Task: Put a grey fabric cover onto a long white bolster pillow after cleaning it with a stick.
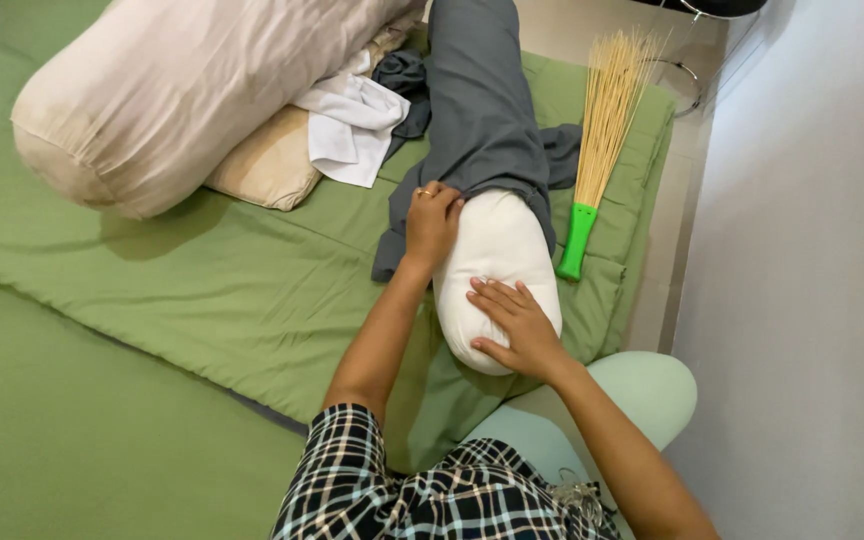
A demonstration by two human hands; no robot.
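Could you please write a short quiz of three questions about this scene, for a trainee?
1. True or false: the grey cover already hides the whole white bolster.
2. Which hand lies flat on the bare end of the bolster: A) left hand B) right hand?
3. What lies on the green mattress just right of the bolster?

Key
1. False: the near end is bare and white.
2. B; the left hand grips the cover's edge.
3. A stick broom with a green handle.
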